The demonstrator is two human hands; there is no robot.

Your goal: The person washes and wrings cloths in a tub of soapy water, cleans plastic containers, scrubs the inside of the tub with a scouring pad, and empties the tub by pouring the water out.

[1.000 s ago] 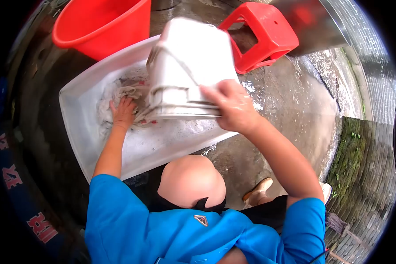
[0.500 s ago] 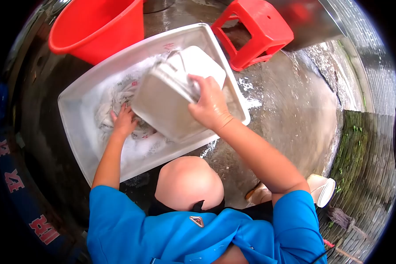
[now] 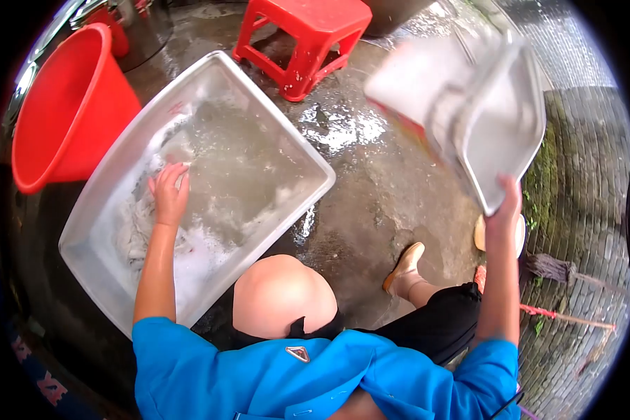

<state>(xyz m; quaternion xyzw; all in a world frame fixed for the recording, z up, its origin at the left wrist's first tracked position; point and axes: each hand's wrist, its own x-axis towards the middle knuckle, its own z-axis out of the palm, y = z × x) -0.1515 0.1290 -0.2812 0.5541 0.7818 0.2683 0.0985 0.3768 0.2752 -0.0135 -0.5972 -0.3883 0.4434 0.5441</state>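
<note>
A large white basin [image 3: 315, 164] holds cloudy, soapy water. Pale wet cloths [image 3: 138, 227] lie among suds at its left side. Over these cloths is my left hand [image 3: 169, 192], fingers apart, at the water's surface and holding nothing. Out to the right, my right hand [image 3: 505, 204] grips the rim of a white bucket [image 3: 500, 126], which is tilted on its side in the air and blurred by motion. The bucket's opening faces toward me, and its inside looks empty.
A red tub [image 3: 70, 112] leans at the basin's upper left. Beyond the basin stands a red stool [image 3: 308, 35] on wet ground. A pale container [image 3: 480, 234] sits behind my right hand, beside the brick wall [image 3: 581, 182]. My shoe [image 3: 404, 266] is at lower centre right.
My right hand has carried the white bucket from above the basin out to the right. My left hand stays by the cloths. The view has turned, so the basin appears farther left.
</note>
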